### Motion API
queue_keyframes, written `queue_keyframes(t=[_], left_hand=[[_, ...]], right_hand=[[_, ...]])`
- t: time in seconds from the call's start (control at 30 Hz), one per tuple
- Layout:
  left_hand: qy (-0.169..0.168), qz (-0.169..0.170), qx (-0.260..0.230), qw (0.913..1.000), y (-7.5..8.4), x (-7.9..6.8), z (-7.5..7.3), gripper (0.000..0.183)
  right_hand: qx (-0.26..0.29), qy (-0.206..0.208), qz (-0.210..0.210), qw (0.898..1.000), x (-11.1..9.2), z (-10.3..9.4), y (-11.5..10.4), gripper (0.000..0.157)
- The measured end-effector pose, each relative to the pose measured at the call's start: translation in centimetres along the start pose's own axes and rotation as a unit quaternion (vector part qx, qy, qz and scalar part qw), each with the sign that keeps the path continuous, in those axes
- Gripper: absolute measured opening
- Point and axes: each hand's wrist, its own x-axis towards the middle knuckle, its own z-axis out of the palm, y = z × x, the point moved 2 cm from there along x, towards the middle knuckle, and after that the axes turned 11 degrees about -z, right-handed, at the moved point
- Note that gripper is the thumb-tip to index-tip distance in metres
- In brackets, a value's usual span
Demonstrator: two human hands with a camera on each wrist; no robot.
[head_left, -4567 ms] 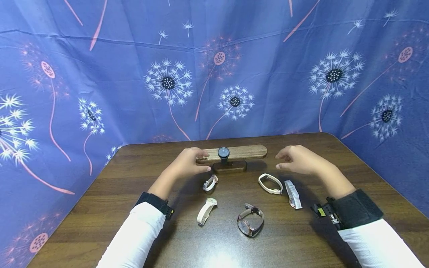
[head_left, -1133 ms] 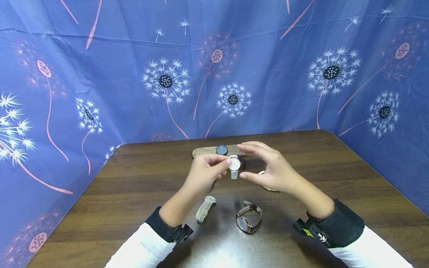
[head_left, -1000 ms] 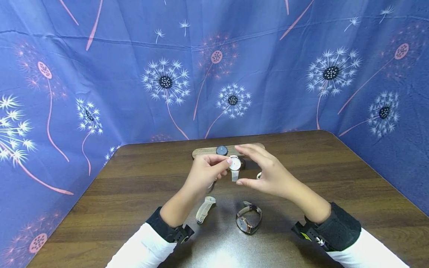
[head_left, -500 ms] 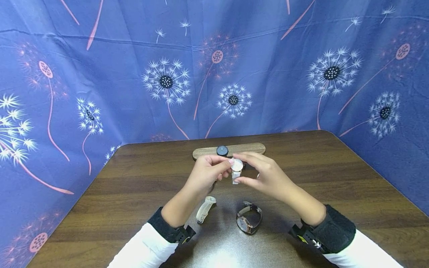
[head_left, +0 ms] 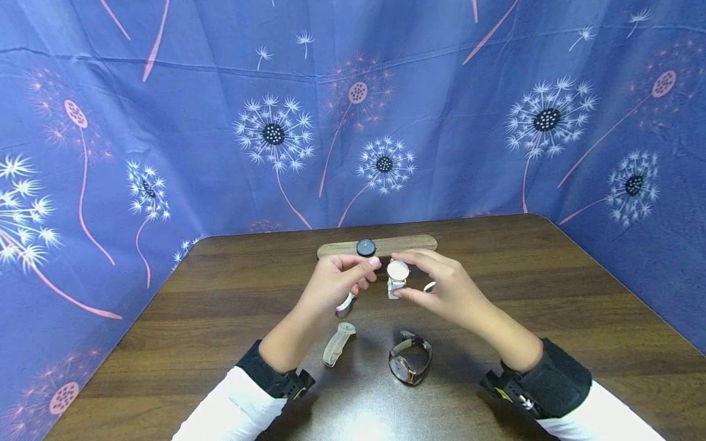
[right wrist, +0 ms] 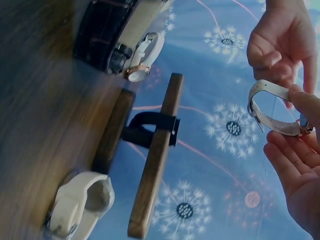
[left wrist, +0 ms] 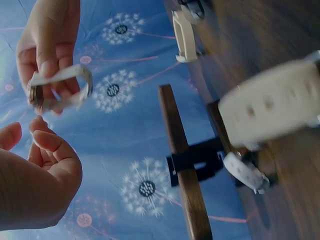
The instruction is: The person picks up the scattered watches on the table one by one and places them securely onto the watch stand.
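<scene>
My right hand [head_left: 449, 285] pinches a white-strapped wristwatch [head_left: 398, 271] between thumb and fingers, its round pale face toward the head camera. The strap forms a loop in the left wrist view, where the watch [left wrist: 62, 80] hangs from the right hand [left wrist: 50, 40]. Just to the left, my left hand [head_left: 333, 285] is apart from the watch, fingers loosely bent with nothing in them. In the right wrist view, the left hand [right wrist: 285, 45] is above the watch [right wrist: 275, 110]. Behind both hands, a black wristwatch [head_left: 366, 247] is on a wooden bar stand [head_left: 410, 244].
On the brown table [head_left: 220, 343] lie a cream watch [head_left: 339, 344], a dark-strapped watch [head_left: 410, 361] and a small white watch [head_left: 345, 304] partly behind the left hand. Another pale watch [head_left: 429, 286] is mostly hidden by the right hand. A blue dandelion-print cloth [head_left: 193, 153] hangs behind.
The left hand has let go of the white watch and drawn slightly left. The right hand has closed on it from the right and moved it a little rightward.
</scene>
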Motion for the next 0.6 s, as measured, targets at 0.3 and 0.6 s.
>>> queue_keyframes(t=[0.3, 0.6], left_hand=[[0.027, 0.008, -0.039, 0.9988, 0.1, 1.4, -3.5, 0.021], [0.02, 0.004, -0.006, 0.9998, 0.2, 2.9, -7.0, 0.03]], right_hand=[[0.018, 0.02, 0.092, 0.995, -2.3, -1.7, 2.4, 0.058], [0.023, 0.011, 0.141, 0.99, -4.3, -3.3, 4.7, 0.055]])
